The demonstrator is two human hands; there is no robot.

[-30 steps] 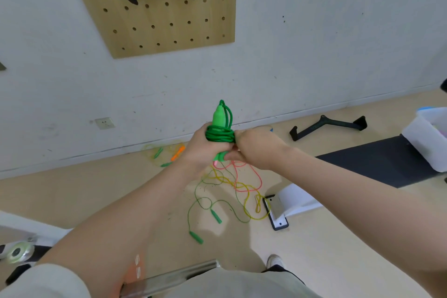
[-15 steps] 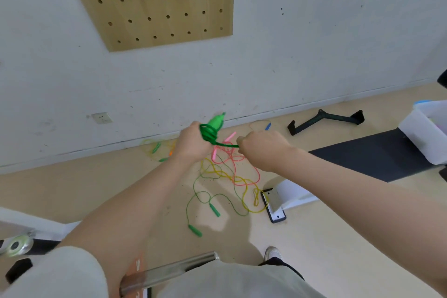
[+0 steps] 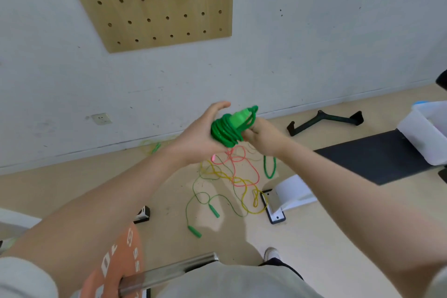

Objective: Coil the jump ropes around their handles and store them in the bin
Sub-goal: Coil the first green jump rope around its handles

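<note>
A green jump rope [image 3: 228, 129] is wound into a thick coil around its light green handles, held at chest height in front of the wall. My left hand [image 3: 197, 136] cups and grips the coil from the left, thumb raised. My right hand [image 3: 264, 139] pinches the rope at the coil's right side, and a short green loop [image 3: 269, 168] hangs below it. On the floor beneath lie tangled pink [image 3: 238, 159], yellow [image 3: 244, 191] and thin green [image 3: 194, 230] ropes. The white bin [image 3: 425, 135] stands at the far right.
A black bar attachment [image 3: 324, 120] lies by the wall, a dark mat [image 3: 372, 155] beside the bin. A white device [image 3: 290, 192] sits by the ropes. A steel bar [image 3: 169, 272] with an orange plate [image 3: 116, 261] is near my shoe [image 3: 271, 253]. Another rope [image 3: 152, 146] lies by the baseboard.
Half a second ago my right hand pulled a rope strand out to the right; now both hands are together at the coil, which is thicker and tilted right, with a loop hanging down.
</note>
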